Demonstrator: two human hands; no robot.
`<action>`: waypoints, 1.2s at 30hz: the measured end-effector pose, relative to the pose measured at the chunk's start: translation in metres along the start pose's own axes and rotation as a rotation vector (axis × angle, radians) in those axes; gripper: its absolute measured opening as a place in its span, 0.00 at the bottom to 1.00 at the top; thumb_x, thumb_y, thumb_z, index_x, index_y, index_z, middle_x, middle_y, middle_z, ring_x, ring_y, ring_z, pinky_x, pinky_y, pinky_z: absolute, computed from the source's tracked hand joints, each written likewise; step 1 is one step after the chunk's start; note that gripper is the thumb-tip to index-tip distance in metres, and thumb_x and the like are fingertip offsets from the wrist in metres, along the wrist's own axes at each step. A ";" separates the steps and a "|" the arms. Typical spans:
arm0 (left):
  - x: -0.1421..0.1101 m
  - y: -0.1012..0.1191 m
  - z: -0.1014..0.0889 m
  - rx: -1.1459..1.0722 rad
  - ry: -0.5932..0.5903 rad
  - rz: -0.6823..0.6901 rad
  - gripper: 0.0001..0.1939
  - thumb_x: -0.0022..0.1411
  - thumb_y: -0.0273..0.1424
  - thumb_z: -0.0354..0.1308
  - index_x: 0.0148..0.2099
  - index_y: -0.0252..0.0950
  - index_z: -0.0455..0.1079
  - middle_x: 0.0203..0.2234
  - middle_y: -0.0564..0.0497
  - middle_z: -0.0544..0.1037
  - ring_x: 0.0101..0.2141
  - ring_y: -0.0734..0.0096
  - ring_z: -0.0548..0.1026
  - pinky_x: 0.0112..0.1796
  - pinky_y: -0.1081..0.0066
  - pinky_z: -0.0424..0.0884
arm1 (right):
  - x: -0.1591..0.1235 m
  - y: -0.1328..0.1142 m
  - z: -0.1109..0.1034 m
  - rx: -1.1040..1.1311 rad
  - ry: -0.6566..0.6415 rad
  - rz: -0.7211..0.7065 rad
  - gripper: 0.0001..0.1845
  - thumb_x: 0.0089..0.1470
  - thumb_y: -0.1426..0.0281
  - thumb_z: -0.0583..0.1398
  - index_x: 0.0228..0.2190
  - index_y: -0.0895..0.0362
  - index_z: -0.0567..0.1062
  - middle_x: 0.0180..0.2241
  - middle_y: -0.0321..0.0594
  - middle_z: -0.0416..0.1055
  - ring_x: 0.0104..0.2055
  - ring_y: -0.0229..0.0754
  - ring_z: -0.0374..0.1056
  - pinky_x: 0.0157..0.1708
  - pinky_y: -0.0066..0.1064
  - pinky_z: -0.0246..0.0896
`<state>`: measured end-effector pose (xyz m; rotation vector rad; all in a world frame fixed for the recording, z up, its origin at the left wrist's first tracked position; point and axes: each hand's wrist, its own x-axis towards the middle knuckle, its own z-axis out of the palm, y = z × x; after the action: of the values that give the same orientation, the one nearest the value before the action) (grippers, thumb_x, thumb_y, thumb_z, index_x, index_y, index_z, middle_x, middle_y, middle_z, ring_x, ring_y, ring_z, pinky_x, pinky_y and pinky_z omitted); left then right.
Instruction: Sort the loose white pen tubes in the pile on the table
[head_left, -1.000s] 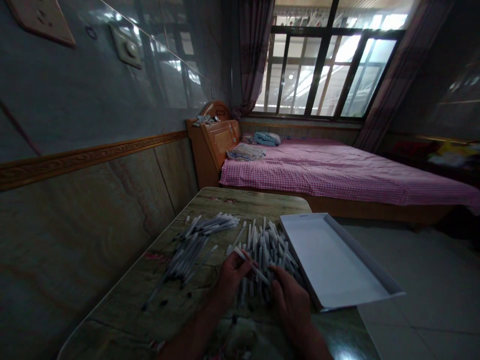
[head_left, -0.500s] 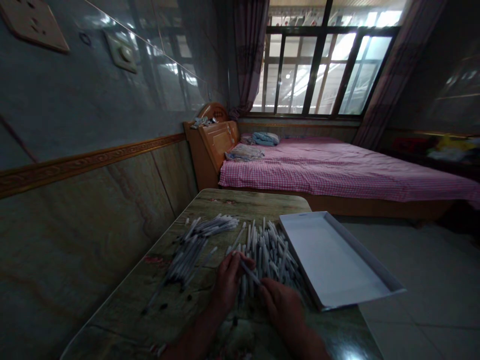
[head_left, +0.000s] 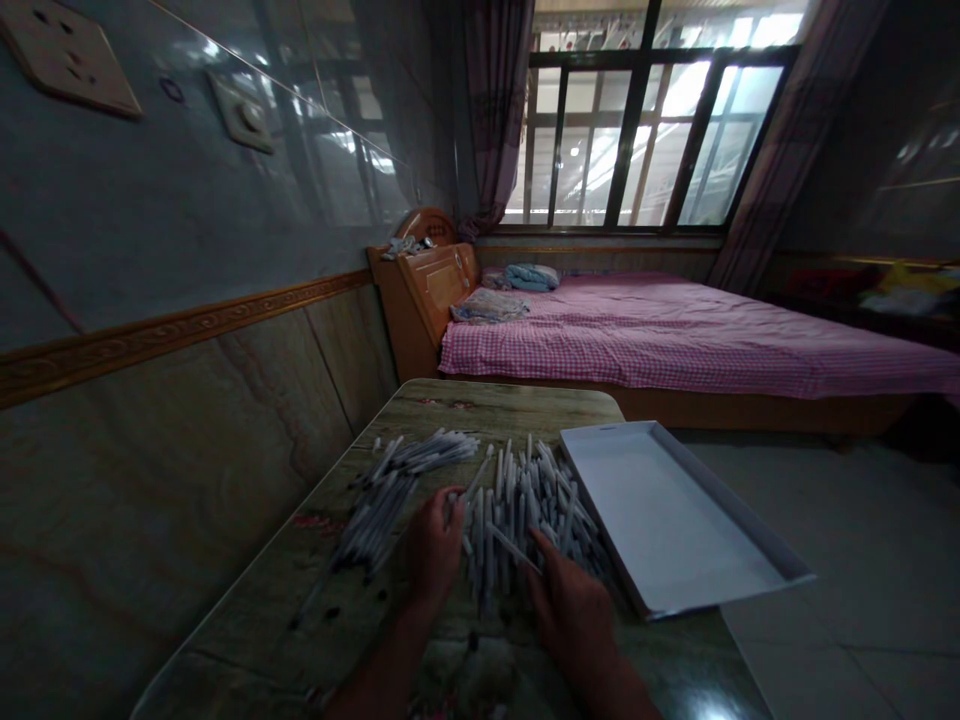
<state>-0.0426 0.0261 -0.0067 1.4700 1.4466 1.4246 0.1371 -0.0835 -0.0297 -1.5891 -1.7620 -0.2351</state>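
Pens (head_left: 525, 510) lie heaped beside the left hand (head_left: 435, 548), touching the right hand (head_left: 570, 610).

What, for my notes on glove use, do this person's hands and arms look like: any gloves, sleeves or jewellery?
The left hand and right hand are bare, with no gloves. The left forearm and right forearm are bare too, with no sleeve in view. No ring, watch or bracelet shows, though the room is dim.
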 end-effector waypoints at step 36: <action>0.011 -0.013 -0.002 -0.292 0.034 -0.050 0.17 0.64 0.38 0.50 0.50 0.38 0.72 0.50 0.43 0.79 0.53 0.59 0.75 0.55 0.58 0.68 | 0.002 -0.041 -0.007 0.117 -0.475 -0.392 0.03 0.56 0.69 0.62 0.34 0.51 0.72 0.30 0.32 0.70 0.32 0.37 0.64 0.29 0.30 0.48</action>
<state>-0.0498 0.0389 -0.0158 1.2243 1.2249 1.5611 0.1019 -0.0948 -0.0100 -1.2713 -2.4037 0.0718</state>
